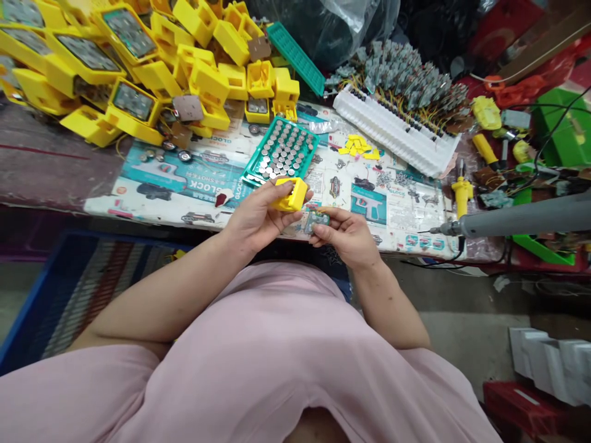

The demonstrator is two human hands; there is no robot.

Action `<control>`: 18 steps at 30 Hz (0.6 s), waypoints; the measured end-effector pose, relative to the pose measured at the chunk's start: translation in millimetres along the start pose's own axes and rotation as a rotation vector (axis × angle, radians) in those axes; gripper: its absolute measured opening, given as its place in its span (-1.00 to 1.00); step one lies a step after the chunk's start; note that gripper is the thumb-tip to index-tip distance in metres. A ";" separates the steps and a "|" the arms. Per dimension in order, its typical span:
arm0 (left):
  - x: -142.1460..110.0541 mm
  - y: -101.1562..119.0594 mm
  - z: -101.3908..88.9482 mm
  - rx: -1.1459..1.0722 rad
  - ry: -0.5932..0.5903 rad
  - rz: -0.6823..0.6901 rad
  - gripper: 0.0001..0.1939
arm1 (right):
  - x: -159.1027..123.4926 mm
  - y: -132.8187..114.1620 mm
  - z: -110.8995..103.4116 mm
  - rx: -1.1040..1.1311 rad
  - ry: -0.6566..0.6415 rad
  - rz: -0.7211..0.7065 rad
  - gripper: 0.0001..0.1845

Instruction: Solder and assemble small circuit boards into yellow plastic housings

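Observation:
My left hand (pixel 256 216) is closed round a small yellow plastic housing (pixel 292 195), its hollow side turned towards the right. Just beside it, my right hand (pixel 347 235) pinches a small grey-green circuit board (pixel 317 219) between thumb and fingers. The board and the housing are close together over the front edge of the table; whether they touch I cannot tell. Behind my hands lies a green tray (pixel 253 167) holding many round silver button cells (pixel 282 147).
Yellow housings (pixel 203 80) are piled at the back left. A white rack (pixel 392 132) of wired circuit boards (pixel 406 74) stands at the back right, near small yellow pieces (pixel 357 146). An electric screwdriver (pixel 517 216) juts in from the right. A blue crate (pixel 28 320) sits below left.

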State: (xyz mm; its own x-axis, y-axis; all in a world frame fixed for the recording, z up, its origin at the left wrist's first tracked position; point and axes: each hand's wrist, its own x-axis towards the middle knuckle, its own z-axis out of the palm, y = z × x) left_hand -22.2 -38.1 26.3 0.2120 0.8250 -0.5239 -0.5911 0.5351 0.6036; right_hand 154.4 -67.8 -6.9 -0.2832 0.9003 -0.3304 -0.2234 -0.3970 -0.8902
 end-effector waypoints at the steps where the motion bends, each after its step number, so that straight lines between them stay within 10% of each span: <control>1: -0.9 0.1 0.4 -0.004 -0.013 0.002 -0.90 | 0.2 -0.7 -1.6 0.010 -0.003 0.012 -0.41; 18: -6.7 -10.9 -1.9 0.061 -0.098 0.159 -0.55 | 1.4 -2.4 1.3 0.023 0.040 0.029 -0.36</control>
State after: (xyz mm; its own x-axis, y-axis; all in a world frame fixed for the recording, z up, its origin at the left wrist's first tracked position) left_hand -18.7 -49.9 22.0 0.1966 0.9122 -0.3596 -0.5754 0.4043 0.7110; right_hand 153.3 -65.8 -4.9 -0.2526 0.8944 -0.3690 -0.2369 -0.4270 -0.8727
